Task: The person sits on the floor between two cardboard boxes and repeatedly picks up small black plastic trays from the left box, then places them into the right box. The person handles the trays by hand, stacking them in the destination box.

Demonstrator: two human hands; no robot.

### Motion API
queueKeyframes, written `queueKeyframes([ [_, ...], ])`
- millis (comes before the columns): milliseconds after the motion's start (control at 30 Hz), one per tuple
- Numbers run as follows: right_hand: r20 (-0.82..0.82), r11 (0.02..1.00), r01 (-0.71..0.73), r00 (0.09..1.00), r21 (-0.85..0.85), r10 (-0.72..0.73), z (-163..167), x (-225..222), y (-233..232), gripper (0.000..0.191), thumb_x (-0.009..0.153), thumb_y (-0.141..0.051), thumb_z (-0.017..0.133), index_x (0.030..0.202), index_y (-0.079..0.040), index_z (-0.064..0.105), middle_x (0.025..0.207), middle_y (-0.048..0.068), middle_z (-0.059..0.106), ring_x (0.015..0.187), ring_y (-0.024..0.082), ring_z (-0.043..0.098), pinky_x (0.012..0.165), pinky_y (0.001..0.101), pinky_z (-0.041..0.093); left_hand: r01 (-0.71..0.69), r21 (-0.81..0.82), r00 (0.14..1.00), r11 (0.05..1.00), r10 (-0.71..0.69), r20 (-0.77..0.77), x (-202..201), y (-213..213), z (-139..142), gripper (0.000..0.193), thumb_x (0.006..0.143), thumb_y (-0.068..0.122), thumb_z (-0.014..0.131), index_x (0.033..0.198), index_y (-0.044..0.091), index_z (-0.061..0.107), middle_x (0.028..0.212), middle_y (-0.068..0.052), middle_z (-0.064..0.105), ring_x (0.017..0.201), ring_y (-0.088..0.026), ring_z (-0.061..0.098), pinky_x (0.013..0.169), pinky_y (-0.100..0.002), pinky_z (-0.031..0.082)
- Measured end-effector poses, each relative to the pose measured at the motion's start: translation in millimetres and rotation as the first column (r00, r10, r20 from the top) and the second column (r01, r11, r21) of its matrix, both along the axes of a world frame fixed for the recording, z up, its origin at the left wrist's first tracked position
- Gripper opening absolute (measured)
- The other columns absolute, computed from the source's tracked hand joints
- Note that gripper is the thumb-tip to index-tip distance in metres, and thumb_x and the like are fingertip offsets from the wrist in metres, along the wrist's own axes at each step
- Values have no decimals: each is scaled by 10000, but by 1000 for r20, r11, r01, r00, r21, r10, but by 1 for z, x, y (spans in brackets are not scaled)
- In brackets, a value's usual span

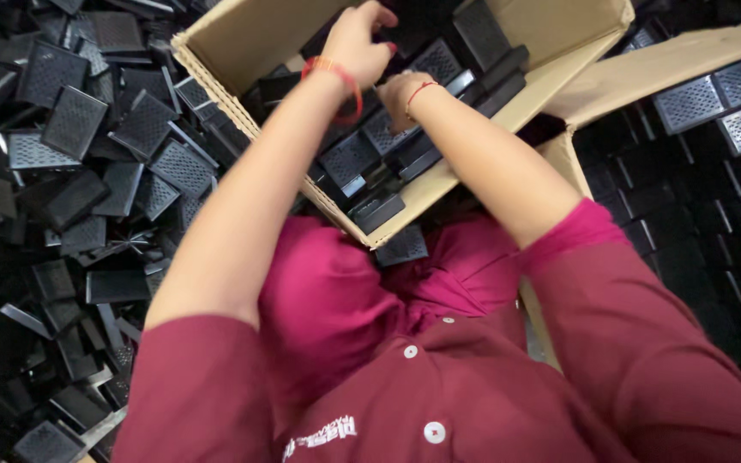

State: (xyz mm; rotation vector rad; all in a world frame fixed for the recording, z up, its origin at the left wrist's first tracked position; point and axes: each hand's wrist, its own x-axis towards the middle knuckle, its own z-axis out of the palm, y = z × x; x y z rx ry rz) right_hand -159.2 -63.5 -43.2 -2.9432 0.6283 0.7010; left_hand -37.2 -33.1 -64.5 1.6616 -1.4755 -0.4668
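A: Status of the hands?

B: Both are reached into the cardboard box [242, 39] at 12 o'clock. The left hand [360, 45] is curled, knuckles up, fingers bent down onto the black grilles [349, 159] stacked inside. Whether one is actually pinched can't be told; the fingertips are hidden behind the hand.

A: Right?

B: The right hand [400, 96] is seen just below and beside the left, at about 1 o'clock from the chest. It is pressed in among the same grilles, fingers buried. Its grip can't be told either. A red string is worn on that wrist, an orange-red band on the left.

A: Where are the parts?

B: Flat black rectangular grilles with perforated faces are packed in rows inside the box, running from 11 toward 1 o'clock. One grille [402, 246] is seen poking out under the box's near corner, against the red shirt [439, 377].

A: Surroundings?

B: A loose heap of grilles [70, 171] is spread from 8 to 11 o'clock. Neater rows [731, 111] are laid at 2 o'clock, past an open box flap [645, 73]. The box is held tilted toward the body.
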Motion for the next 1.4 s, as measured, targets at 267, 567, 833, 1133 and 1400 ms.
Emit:
queueKeyframes([
  [267, -18, 953, 295, 955, -71, -297, -10, -30, -19, 395, 744, -139, 789, 1133, -88, 751, 1168, 193, 711, 1067, 369, 697, 880, 493, 579, -162, 758, 813, 632, -350, 466, 9, -55, -20, 349, 780, 147, 781, 1122, 88, 745, 1207, -158, 698, 1082, -357, 690, 843, -525, 581],
  [567, 758, 855, 490, 491, 167, -430, -10, -41, -55, 470, 811, -306, 835, 1089, -11, 597, 907, 216, 710, 857, 463, 687, 727, 533, 548, -35, 863, 856, 504, -431, 286, 10, -47, -60, 488, 682, 177, 894, 1130, 65, 736, 1162, -187, 730, 1046, -359, 724, 859, -473, 594],
  [833, 523, 524, 18, 42, 851, -851, -7, -52, -71, 290, 902, -244, 837, 974, -18, 671, 901, 69, 717, 795, 171, 686, 737, 334, 551, 220, 611, 950, 761, -309, 44, 29, -60, -27, 641, 781, 363, 874, 1331, 118, 654, 1268, -112, 689, 1134, -268, 665, 971, -421, 531],
  [1133, 12, 100, -373, -231, 922, -973, 31, -124, -38, 408, 844, -178, 729, 1187, -118, 516, 1063, 66, 709, 956, 228, 749, 806, 512, 665, 564, 222, 488, 795, -105, -866, -32, -90, -13, 512, 944, 531, 485, 1270, 162, 629, 1186, -67, 725, 1074, -281, 706, 918, -526, 557],
  [1400, -118, 52, -795, -154, 605, -981, 8, -187, -34, 359, 1019, -173, 668, 1356, -71, 598, 1359, 73, 673, 1330, 297, 633, 1162, 540, 513, -6, 527, 981, 850, -97, 168, -81, -64, -64, 720, 831, 420, 769, 1373, 64, 456, 1446, -250, 406, 1234, -478, 515, 1025, -496, 459],
])
